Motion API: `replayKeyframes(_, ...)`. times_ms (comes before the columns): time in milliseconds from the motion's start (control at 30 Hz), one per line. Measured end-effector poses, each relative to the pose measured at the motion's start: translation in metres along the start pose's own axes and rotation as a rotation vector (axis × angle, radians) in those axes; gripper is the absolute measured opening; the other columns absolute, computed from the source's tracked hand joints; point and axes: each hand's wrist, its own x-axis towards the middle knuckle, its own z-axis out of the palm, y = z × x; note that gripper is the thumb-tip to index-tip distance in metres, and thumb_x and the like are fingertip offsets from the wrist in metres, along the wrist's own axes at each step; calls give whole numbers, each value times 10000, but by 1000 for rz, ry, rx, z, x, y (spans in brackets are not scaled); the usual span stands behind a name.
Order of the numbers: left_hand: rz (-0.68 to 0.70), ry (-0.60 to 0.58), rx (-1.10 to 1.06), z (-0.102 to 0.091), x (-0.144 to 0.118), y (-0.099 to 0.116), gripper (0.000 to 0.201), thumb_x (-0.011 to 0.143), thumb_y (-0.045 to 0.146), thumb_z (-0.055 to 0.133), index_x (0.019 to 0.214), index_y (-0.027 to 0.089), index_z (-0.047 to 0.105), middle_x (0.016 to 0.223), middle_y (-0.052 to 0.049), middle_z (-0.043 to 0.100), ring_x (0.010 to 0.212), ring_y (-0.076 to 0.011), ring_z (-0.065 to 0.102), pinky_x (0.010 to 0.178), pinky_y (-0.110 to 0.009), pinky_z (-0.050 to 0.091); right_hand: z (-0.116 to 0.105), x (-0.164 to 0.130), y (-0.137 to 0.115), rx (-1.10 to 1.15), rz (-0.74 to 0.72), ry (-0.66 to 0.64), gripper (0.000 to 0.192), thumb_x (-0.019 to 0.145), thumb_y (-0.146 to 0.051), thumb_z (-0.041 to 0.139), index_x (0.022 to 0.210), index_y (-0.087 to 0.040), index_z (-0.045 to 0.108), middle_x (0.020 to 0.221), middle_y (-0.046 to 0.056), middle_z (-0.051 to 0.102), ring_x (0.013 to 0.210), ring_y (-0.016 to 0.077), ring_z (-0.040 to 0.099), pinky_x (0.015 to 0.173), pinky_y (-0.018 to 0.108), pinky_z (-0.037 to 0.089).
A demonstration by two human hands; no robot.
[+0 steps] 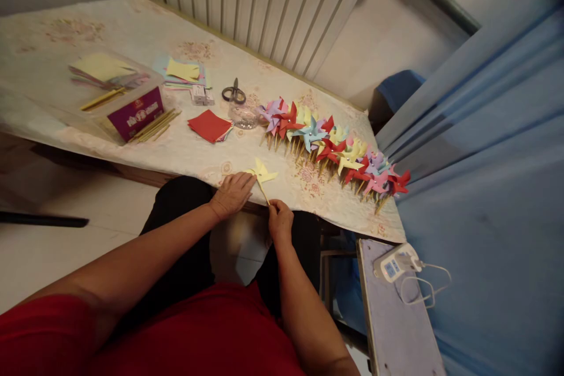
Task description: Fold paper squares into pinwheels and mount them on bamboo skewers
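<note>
Floral cloth point(141, 29) covers the table, which slants across the frame beneath a pale radiator point(247, 6) at the top; a blue curtain point(484, 200) fills the right side. At the table's near edge, center frame, lies the yellow pinwheel point(262, 174). Its head points toward the top of the frame, and its stick's long axis runs steeply down and slightly right.

The right hand point(281, 222) is curled closed around the stick's lower end. The left hand point(233, 191) lies with fingers extended, their tips at the pinwheel's left blade; whether they pinch it, I cannot tell.

Farther out, red paper point(210, 126) sits in a stack left of center, near a clear bag point(244, 117) and dark-handled scissors point(234, 93). Many finished pinwheels point(331, 150) stretch in a band toward the right. At left, loose sticks point(154, 125) lie beside a plastic tub point(102, 124). Lower right, a power strip point(396, 262) rests on a bench point(396, 323).
</note>
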Motion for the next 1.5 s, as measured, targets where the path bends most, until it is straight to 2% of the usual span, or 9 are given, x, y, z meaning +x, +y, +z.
replayKeyframes(1033,-12,1,-19,-1,2,0,511,976,258,453,1467,128,505,1431,-214,559,1314,-356,481,1027,-500,392,2,-2,1,-36,-6,13,226,853,-152,538,877,-202,757,888,65,767,840,215,678,838,313,500)
replayKeyframes(1167,-10,8,-39,0,1,-1,505,971,256,459,1456,126,514,1431,-212,560,1322,-357,474,1034,-503,401,-7,-4,0,-39,-11,26,228,860,-146,542,890,-205,760,891,62,768,842,211,682,834,305,502)
replayKeyframes(1333,-26,63,-57,-4,-2,-4,483,970,260,475,1428,116,528,1405,-202,569,1316,-350,473,1064,-493,397,-30,-13,1,-99,-39,4,218,850,-136,559,888,-201,764,889,66,767,847,220,687,819,308,499)
replayKeyframes(1500,-184,172,-46,-12,-5,-11,435,964,256,487,1367,107,556,1334,-204,585,1240,-349,492,1027,-498,420,-58,-18,8,-119,-70,49,207,856,-159,558,881,-204,758,888,65,761,849,222,686,816,309,493)
